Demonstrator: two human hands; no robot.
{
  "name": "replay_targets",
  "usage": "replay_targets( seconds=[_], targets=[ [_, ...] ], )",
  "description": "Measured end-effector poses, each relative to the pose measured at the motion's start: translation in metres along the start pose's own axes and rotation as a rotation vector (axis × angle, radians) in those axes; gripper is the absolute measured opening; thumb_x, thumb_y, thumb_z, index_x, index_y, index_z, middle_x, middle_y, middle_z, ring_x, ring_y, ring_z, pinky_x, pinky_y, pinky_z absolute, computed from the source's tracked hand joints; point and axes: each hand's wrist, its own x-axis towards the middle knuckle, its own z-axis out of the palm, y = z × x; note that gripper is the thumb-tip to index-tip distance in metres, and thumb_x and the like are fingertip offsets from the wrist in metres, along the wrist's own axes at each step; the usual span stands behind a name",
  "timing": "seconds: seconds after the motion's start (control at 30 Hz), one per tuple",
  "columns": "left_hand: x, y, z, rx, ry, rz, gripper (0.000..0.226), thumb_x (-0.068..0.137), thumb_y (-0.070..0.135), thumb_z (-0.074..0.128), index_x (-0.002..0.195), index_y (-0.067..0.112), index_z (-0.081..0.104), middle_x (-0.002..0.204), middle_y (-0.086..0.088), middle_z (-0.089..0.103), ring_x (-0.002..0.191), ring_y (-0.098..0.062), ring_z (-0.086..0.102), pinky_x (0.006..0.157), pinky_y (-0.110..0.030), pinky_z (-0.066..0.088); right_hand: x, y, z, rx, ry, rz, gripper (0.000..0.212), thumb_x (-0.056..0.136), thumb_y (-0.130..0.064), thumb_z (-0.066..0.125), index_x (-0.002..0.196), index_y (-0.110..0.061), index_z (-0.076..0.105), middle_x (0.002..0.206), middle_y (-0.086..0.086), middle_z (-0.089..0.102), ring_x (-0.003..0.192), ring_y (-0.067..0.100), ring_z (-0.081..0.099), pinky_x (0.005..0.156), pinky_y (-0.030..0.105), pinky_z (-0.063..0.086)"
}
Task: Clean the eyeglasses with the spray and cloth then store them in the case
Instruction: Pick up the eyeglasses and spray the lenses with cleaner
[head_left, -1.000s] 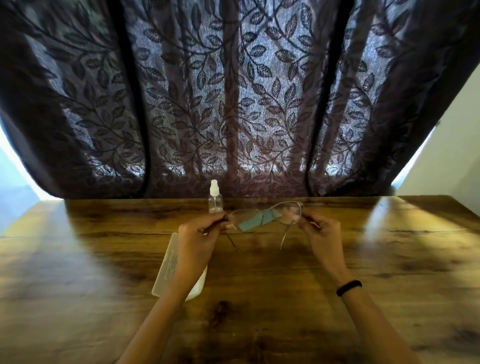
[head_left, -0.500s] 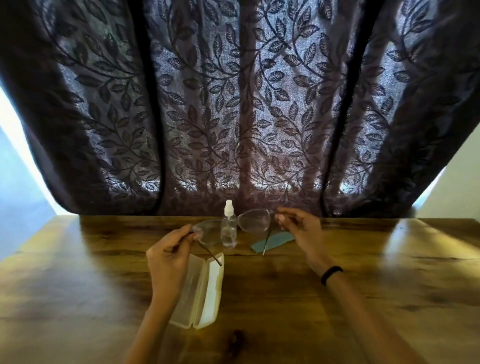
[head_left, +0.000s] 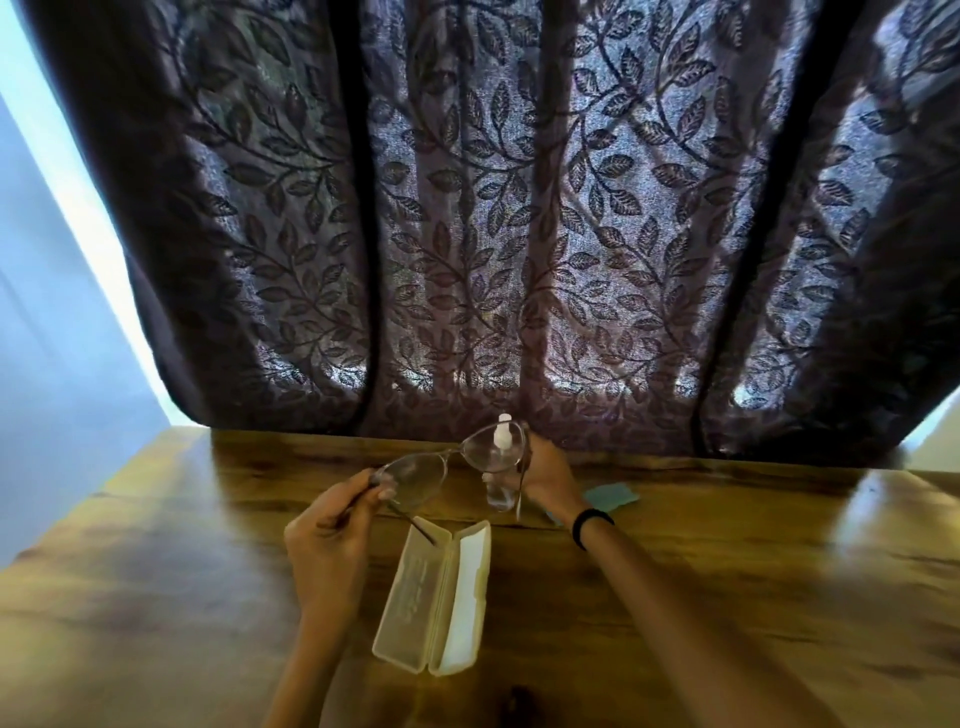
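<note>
Your left grip (head_left: 332, 525) has its thumb and fingertips pinched on the eyeglasses (head_left: 415, 478) at their left end, where the temple meets the lens, and the rest of that hand is curled loosely below. Your right grip (head_left: 545, 475) holds the opposite end of the frame with its fingers curled round the edge by the right lens. How far those fingers wrap cannot be told from this angle. The glasses are held up off the desk (head_left: 727, 571), tilted so that the right lens sits higher and farther from you than the left. Both temples are unfolded. The left one slants down toward the open case (head_left: 434, 597) with its tip above the case's far end, and the right one hangs nearly straight down beside your right palm.

The case lies flat on the desk between your forearms, hinged open into two halves (the left half is translucent and the right half shows a white lining). The spray bottle (head_left: 498, 493) stands upright beyond the case, with its white cap seen through the right lens. The blue cloth (head_left: 610, 493) lies on the desk just past your right wrist, partly hidden by it. A black band (head_left: 592, 525) circles that wrist. A dark, leaf-patterned curtain (head_left: 493, 234) hangs behind the desk's far edge.
</note>
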Motion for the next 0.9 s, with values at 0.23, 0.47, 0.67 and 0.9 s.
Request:
replay_targets(
  seconds=[0.23,0.47,0.67,0.9],
  targets=[
    [0.005,-0.002,0.004,-0.016,-0.024,-0.019,0.039,0.071,-0.012,0.066,0.102,0.011,0.059,0.078,0.048,0.058,0.077,0.017,0.059,0.068,0.001,0.043,0.0,0.002,-0.005,0.135,0.07,0.028,0.038,0.074,-0.009,0.073,0.108,-0.016,0.056,0.106,0.002,0.063,0.095,0.014,0.06,0.063,0.012,0.046],
    [0.004,0.0,0.017,-0.04,-0.012,-0.001,0.038,0.072,-0.009,0.066,0.096,0.021,0.064,0.078,0.037,0.065,0.078,0.015,0.061,0.069,0.0,0.044,-0.014,-0.011,-0.063,0.125,0.147,-0.053,0.034,0.08,-0.014,0.069,0.109,-0.022,0.051,0.105,-0.003,0.061,0.103,0.018,0.059,0.091,0.035,0.046],
    [0.01,0.007,0.04,-0.025,-0.031,0.027,0.035,0.072,-0.004,0.068,0.099,0.016,0.062,0.081,0.033,0.062,0.078,0.018,0.059,0.069,0.001,0.043,-0.051,-0.026,-0.111,0.315,0.246,-0.173,0.037,0.094,-0.014,0.046,0.126,-0.03,0.035,0.101,-0.011,0.059,0.079,-0.003,0.064,0.067,0.017,0.054],
    [0.009,0.015,0.072,-0.023,-0.087,0.04,0.031,0.072,-0.009,0.068,0.098,0.009,0.066,0.085,0.006,0.067,0.081,0.008,0.062,0.073,-0.004,0.048,-0.092,-0.043,-0.128,0.438,0.244,-0.172,0.051,0.095,-0.014,0.041,0.138,-0.036,0.026,0.095,0.001,0.057,0.057,0.009,0.061,0.053,0.023,0.053]
  ],
)
